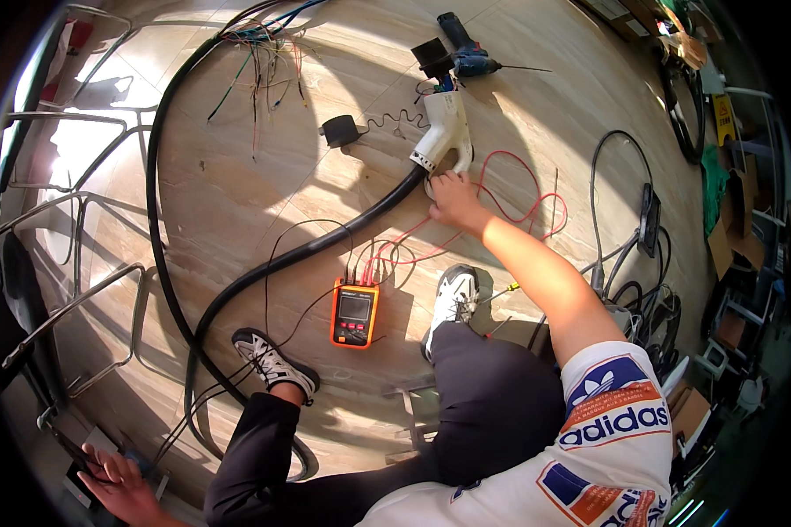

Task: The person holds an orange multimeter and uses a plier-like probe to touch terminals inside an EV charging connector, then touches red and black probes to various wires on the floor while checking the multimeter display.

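Observation:
My right hand (455, 202) is closed on the lower end of a white, branching connector handle (446, 123), where a thick black cable (360, 215) enters it. The handle's far end is open, with a black square part (432, 57) and wires sticking out. A black round cap (340, 131) lies beside it on a coiled cord. At the lower left edge, my left hand (121, 485) has its fingers curled around a slim dark-handled tool (72, 446), whose kind is hard to make out. An orange multimeter (354, 314) with red and black leads lies between my feet.
A blue-black cordless drill (470, 57) with a long bit lies beyond the handle. Loose coloured wire ends (259, 53) spread at the far left. Metal chair frames (79, 202) stand left. A screwdriver (505, 292) lies near my right shoe; tangled black cables (650, 307) lie right.

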{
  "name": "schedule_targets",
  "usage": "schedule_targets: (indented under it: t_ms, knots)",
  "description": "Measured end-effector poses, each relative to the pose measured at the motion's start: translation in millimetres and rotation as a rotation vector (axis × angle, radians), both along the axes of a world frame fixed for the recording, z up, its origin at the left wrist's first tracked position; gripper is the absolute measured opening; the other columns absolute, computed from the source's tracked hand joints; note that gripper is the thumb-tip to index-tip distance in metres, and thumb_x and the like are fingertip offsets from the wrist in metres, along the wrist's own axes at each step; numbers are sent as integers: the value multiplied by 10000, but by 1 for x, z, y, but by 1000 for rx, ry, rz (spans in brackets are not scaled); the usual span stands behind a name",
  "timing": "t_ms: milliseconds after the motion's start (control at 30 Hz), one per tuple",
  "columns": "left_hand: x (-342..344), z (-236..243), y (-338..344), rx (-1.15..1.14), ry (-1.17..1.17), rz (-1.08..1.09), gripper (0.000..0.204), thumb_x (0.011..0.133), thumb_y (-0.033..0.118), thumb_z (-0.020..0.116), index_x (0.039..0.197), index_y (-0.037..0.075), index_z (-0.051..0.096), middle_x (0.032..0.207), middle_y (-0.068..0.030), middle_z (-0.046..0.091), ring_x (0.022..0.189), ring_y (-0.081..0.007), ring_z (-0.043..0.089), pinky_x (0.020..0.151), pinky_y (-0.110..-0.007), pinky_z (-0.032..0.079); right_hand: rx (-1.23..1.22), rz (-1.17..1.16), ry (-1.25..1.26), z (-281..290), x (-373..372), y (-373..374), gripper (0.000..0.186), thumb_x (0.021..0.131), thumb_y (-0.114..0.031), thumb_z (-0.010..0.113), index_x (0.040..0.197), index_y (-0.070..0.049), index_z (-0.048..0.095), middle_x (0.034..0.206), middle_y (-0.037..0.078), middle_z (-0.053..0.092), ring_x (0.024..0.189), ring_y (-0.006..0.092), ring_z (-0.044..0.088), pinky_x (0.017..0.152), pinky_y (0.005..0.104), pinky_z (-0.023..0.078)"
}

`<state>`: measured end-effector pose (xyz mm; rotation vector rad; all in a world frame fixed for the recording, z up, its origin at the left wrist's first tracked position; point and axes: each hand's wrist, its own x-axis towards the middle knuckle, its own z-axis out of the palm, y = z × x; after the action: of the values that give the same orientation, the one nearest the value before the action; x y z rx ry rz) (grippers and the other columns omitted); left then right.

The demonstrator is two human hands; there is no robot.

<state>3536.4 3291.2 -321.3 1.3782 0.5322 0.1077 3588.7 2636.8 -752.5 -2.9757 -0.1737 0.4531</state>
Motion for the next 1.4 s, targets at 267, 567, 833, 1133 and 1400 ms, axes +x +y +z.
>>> schedule_targets:
  t_ms: [267,567,833,1133,1400]
  knots:
    - [19,-14,-43,-59,-58,-313,443,1092,330,327,1324,-10,489,767,-14,390,597,-94,305,511,-242,293,430,-334,13,7,-59,-20,305,790,-293,684,930,-23,667,853,145,694,892,300,662,831,428,492]
    - [25,-23,-55,-125,2,-383,424,1074,345,375,1277,-2,507,781,-12,395,666,-112,341,648,-275,320,472,-960,-188,-20,45,-115,661,732,-457,821,1148,21,632,1018,177,711,919,267,697,820,391,552]
    - [16,-20,-56,-183,127,-369,449,1063,391,377,1304,32,500,887,-55,472,708,-153,397,664,-284,358,1071,-1068,304,-31,60,-107,695,680,-462,876,1180,-31,660,1101,113,700,981,236,678,881,388,540]
    - [4,-29,-59,-80,145,-409,443,1056,405,409,1329,66,491,936,-40,510,719,-119,426,644,-258,371,1462,-689,528,70,53,-110,687,657,-258,896,1258,-75,618,1170,69,674,1135,228,607,1021,375,442]
    - [-4,-8,-100,152,-30,-533,531,967,451,603,1271,29,494,885,-15,540,662,-85,433,570,-249,321,888,-109,272,248,49,-19,899,533,-284,948,1305,-99,524,1214,103,621,1124,247,578,1022,376,437]
